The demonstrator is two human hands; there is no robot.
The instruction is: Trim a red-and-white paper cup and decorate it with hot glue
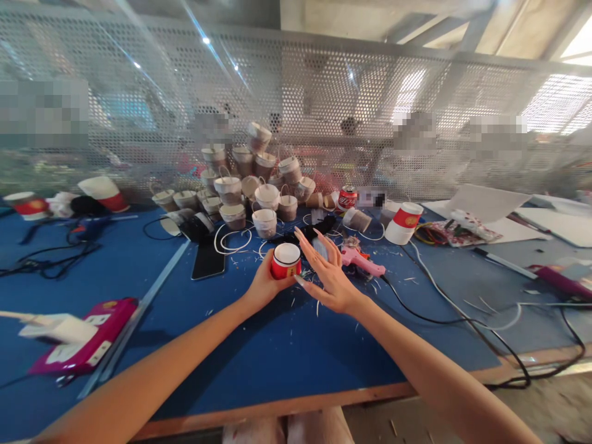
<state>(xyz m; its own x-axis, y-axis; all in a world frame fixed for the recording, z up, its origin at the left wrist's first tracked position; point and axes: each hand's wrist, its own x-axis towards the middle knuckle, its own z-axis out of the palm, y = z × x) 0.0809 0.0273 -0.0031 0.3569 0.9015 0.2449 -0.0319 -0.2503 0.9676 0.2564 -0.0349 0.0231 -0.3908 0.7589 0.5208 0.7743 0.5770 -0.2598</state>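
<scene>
Blue tabletop (287, 364), strewn with pale scraps (317, 308), faced a perforated screen (161, 92). Left hand (263, 285) gripped a red cup (280, 269) over the tabletop's middle; right hand (333, 280), outstretched beside it, grasped nothing. Small buckets (230, 191) were piled behind.

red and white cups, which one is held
The dark-rimmed cup at centre, gripped in the left hand; the other red and white cups sit off to both sides, untouched.
</scene>
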